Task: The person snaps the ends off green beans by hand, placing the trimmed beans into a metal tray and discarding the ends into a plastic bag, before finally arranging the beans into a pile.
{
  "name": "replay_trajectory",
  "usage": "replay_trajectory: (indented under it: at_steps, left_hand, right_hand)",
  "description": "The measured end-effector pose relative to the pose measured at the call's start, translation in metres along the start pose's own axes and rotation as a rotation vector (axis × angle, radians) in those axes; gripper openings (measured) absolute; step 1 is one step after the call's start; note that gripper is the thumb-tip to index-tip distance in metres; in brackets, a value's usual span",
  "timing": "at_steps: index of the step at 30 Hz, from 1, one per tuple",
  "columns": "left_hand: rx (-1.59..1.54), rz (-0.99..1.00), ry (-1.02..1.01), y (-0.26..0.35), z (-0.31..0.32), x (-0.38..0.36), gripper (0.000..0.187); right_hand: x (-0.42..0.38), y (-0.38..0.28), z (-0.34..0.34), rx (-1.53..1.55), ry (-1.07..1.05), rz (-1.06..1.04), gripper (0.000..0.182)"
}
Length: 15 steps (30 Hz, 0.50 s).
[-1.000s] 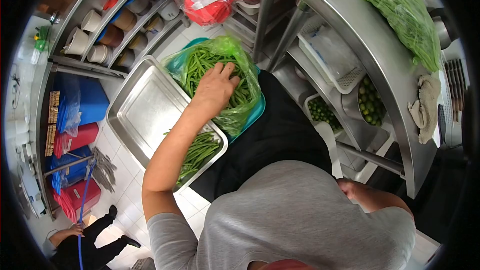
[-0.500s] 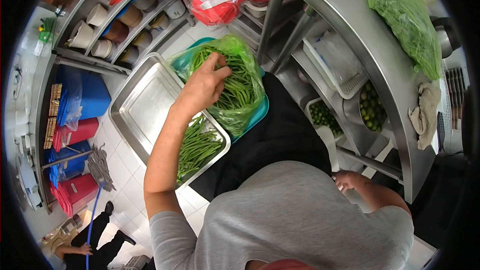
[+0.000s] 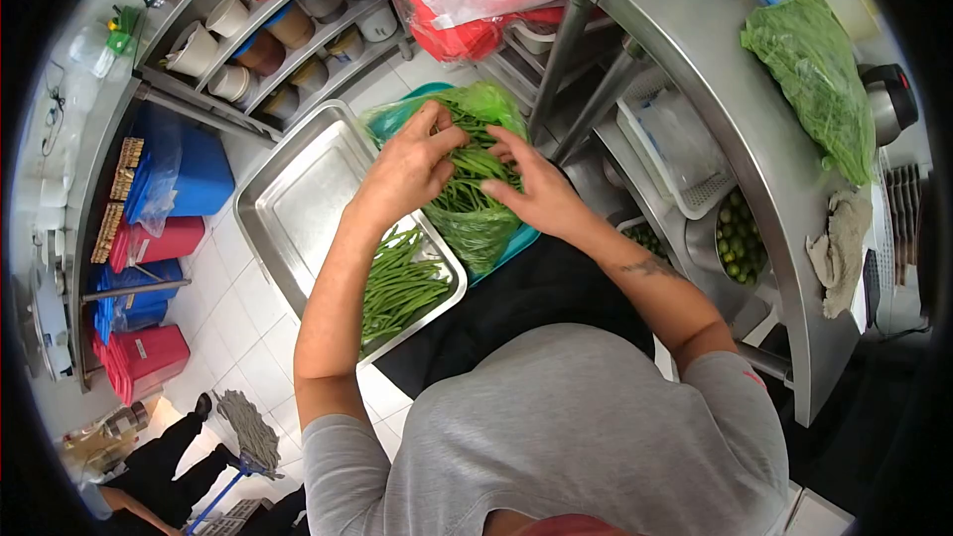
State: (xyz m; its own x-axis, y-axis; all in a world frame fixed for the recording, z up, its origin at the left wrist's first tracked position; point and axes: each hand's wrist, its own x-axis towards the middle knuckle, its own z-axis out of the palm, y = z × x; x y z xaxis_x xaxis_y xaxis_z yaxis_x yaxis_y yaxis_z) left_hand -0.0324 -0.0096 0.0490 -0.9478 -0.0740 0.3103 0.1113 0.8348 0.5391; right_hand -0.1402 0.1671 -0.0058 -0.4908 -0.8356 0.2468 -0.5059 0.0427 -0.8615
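Long green beans (image 3: 476, 197) fill a green plastic bag (image 3: 480, 238), which lies in a teal tub (image 3: 515, 241) by my lap. My left hand (image 3: 409, 167) is over the bag's left side, its fingers bent down against the beans. What those fingers pinch, if anything, is hidden. Across from it my right hand (image 3: 536, 187) hovers at the bag's right side, thumb and fingers spread with nothing held. A rectangular steel tray (image 3: 303, 174) touches the tub on the left. More green beans (image 3: 399, 288) lie in its near end, partly behind my left forearm.
A steel counter (image 3: 695, 50) curves along my right, with a green bag of vegetables (image 3: 814, 79) on it. Limes (image 3: 737, 243) fill a container below. At lower left, another person (image 3: 164, 471) stands by a mop (image 3: 248, 427). Blue and red bins (image 3: 149, 362) line the left.
My right hand has come up from beside the counter to the bag of beans. My left hand stays at the beans. The other person's mop has moved down and right.
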Motion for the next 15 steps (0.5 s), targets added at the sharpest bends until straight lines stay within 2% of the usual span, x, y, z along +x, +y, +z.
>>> replay_trajectory:
  at_steps: [3, 4, 7, 9, 15]
  left_hand:
    - [0.007, -0.013, 0.065, -0.001, -0.002, -0.001, 0.03]
    - [-0.011, -0.036, 0.08, -0.003, -0.002, -0.002, 0.029]
    - [-0.079, -0.106, 0.1, -0.005, -0.002, -0.004, 0.026]
    - [-0.135, -0.165, 0.086, -0.005, -0.003, -0.004, 0.023]
    - [-0.086, -0.157, 0.156, -0.002, -0.023, -0.004, 0.019]
  right_hand:
    - [0.013, 0.003, 0.017, 0.063, -0.114, 0.18, 0.035]
    - [0.015, 0.004, 0.021, 0.105, -0.158, 0.259, 0.027]
    - [0.013, 0.013, 0.032, 0.325, -0.069, 0.254, 0.023]
    - [0.014, 0.018, 0.033, 0.344, -0.076, 0.243, 0.022]
    - [0.018, 0.028, 0.038, 0.329, -0.105, 0.272, 0.023]
